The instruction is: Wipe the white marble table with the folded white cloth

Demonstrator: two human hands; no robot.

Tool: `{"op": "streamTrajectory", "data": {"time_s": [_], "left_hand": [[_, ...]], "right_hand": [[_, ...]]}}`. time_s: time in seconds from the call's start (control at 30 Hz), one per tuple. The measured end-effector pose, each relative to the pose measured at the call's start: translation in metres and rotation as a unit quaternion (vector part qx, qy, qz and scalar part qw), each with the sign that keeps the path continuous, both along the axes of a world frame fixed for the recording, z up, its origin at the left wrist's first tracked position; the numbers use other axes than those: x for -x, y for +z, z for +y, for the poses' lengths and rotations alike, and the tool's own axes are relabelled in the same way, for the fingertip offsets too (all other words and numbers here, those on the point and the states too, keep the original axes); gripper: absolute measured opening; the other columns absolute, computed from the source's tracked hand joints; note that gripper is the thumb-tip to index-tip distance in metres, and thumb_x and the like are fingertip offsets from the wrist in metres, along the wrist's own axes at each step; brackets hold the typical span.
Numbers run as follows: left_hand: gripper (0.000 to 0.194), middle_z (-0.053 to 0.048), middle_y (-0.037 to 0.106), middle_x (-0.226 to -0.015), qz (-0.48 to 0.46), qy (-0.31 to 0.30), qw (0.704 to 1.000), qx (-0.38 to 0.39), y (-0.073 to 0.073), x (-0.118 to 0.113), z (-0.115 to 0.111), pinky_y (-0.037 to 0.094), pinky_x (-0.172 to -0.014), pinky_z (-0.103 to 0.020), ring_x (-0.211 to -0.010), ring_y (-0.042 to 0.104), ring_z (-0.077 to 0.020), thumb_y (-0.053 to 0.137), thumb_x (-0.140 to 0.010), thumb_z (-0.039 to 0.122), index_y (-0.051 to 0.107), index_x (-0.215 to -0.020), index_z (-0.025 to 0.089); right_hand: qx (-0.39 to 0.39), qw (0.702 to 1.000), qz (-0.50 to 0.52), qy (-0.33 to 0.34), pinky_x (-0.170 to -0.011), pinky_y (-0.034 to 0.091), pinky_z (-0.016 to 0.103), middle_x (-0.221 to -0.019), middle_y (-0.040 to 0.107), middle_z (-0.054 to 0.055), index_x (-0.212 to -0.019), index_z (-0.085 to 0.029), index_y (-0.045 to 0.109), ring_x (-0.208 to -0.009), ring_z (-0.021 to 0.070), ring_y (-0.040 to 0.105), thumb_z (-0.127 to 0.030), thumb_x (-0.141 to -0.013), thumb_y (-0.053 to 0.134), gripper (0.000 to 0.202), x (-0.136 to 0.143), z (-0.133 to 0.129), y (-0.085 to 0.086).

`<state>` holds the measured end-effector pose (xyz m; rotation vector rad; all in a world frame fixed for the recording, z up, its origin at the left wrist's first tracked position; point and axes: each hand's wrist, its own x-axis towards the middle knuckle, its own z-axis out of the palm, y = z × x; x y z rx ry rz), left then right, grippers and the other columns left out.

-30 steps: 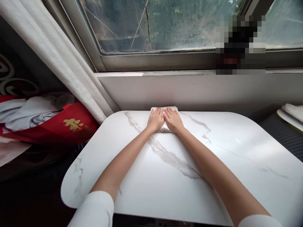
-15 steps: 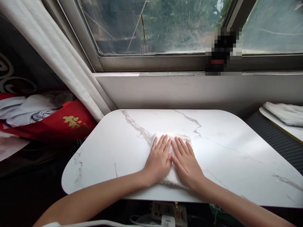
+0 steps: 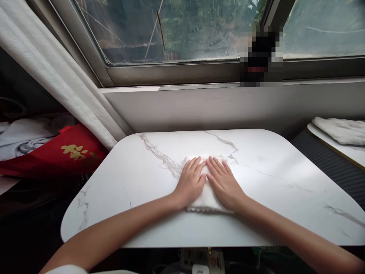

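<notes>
A folded white cloth point(image 3: 209, 199) lies flat on a white table point(image 3: 108, 171) with grey-brown marble veins. My left hand point(image 3: 190, 182) rests palm down on the cloth's left part, fingers stretched forward. Beside it, my right hand point(image 3: 224, 180) presses flat on the right part, its fingers also straight. The two hands are close together, with thumbs pointing inward. Both palms hide much of the cloth, while its near edge shows between and below the wrists.
Behind the table are a wall and a window point(image 3: 176, 34). A curtain point(image 3: 62, 76) hangs at left above a red bag point(image 3: 82, 148) with clothes. Another white cloth point(image 3: 339, 130) lies at right on a white board. Below the near edge sits a power strip point(image 3: 186, 258).
Both hands and the cloth have slid a little away from the table's near edge, toward the window. The camera view has shifted slightly.
</notes>
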<state>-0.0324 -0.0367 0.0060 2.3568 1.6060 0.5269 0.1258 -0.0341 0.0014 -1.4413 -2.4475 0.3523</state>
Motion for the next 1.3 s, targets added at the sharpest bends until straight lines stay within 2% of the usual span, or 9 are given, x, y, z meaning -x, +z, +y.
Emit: {"op": "streamTrajectory", "data": {"time_s": [0.07,0.13,0.33,0.5,0.63,0.8,0.97,1.13,1.3], "left_hand": [[0.04,-0.007,0.044,-0.142,0.005,0.024,0.999,-0.038,-0.001,-0.006,0.032,0.023,-0.113,-0.04,-0.134,0.034,-0.0204,0.035,-0.093,0.024,0.049,-0.129,0.016],[0.039,-0.008,0.048,-0.139,0.02,0.046,0.996,-0.074,-0.004,-0.014,0.065,0.024,-0.112,-0.039,-0.131,0.037,-0.0215,0.035,-0.093,0.024,0.051,-0.127,0.014],[0.045,-0.01,0.038,-0.146,0.062,0.05,0.994,-0.08,-0.008,-0.037,0.148,0.015,-0.114,-0.038,-0.137,0.027,-0.0214,0.03,-0.094,0.023,0.043,-0.136,0.01],[0.046,-0.008,0.039,-0.146,0.084,0.049,0.992,-0.082,-0.006,-0.054,0.188,0.015,-0.114,-0.037,-0.137,0.028,-0.0201,0.029,-0.094,0.023,0.041,-0.137,0.011],[0.045,-0.008,0.042,-0.143,0.092,0.049,0.989,-0.101,-0.008,-0.061,0.2,0.016,-0.113,-0.038,-0.135,0.032,-0.0202,0.028,-0.094,0.022,0.043,-0.135,0.012],[0.046,-0.009,0.039,-0.145,0.099,0.046,0.989,-0.1,-0.009,-0.062,0.192,0.014,-0.114,-0.039,-0.136,0.03,-0.0205,0.027,-0.095,0.022,0.042,-0.137,0.011],[0.048,-0.009,0.034,-0.148,0.104,0.027,0.991,-0.081,-0.007,-0.069,0.161,0.012,-0.115,-0.039,-0.138,0.025,-0.0203,0.027,-0.095,0.024,0.038,-0.14,0.011],[0.048,-0.011,0.033,-0.148,0.093,-0.002,0.992,-0.089,-0.009,-0.079,0.099,0.01,-0.116,-0.041,-0.139,0.023,-0.0218,0.026,-0.096,0.025,0.036,-0.141,0.01],[0.05,-0.011,0.023,-0.152,0.063,-0.057,0.995,-0.055,-0.005,-0.087,0.021,0.007,-0.116,-0.045,-0.141,0.011,-0.0219,0.023,-0.098,0.029,0.028,-0.144,0.011]], "right_hand": [[-0.018,1.0,-0.021,-0.006,-0.116,0.012,0.044,-0.153,0.02,0.007,-0.146,-0.011,0.025,-0.141,0.0182,0.013,-0.038,-0.097,0.016,0.057,-0.001,0.034,0.0],[-0.043,0.998,-0.04,-0.012,-0.115,0.013,0.043,-0.152,0.024,0.008,-0.145,-0.01,0.029,-0.141,0.0192,0.016,-0.035,-0.096,0.019,0.056,-0.002,0.068,-0.001],[-0.064,0.995,-0.072,-0.034,-0.114,0.014,0.04,-0.152,0.026,0.009,-0.144,-0.008,0.03,-0.14,0.0194,0.02,-0.03,-0.093,0.021,0.056,-0.014,0.149,-0.002],[-0.072,0.993,-0.074,-0.057,-0.113,0.016,0.041,-0.151,0.028,0.01,-0.144,-0.007,0.03,-0.14,0.0203,0.021,-0.03,-0.093,0.021,0.056,-0.027,0.184,-0.003],[-0.085,0.991,-0.079,-0.068,-0.113,0.016,0.039,-0.15,0.03,0.01,-0.143,-0.005,0.03,-0.139,0.0198,0.023,-0.027,-0.093,0.019,0.056,-0.032,0.193,-0.003],[-0.098,0.989,-0.09,-0.068,-0.113,0.017,0.04,-0.15,0.03,0.012,-0.142,-0.002,0.031,-0.139,0.0207,0.024,-0.024,-0.091,0.02,0.057,-0.034,0.183,-0.005],[-0.106,0.987,-0.101,-0.068,-0.113,0.018,0.042,-0.15,0.029,0.014,-0.143,-0.003,0.031,-0.139,0.0216,0.022,-0.025,-0.092,0.02,0.057,-0.045,0.15,-0.007],[-0.112,0.986,-0.116,-0.05,-0.113,0.019,0.044,-0.151,0.025,0.013,-0.146,-0.007,0.024,-0.14,0.0218,0.018,-0.029,-0.094,0.019,0.057,-0.063,0.086,-0.011],[-0.157,0.98,-0.119,-0.029,-0.113,0.02,0.047,-0.153,0.021,0.011,-0.149,-0.012,-0.003,-0.141,0.0216,0.013,-0.028,-0.097,0.018,0.058,-0.081,0.0,-0.01]]}}
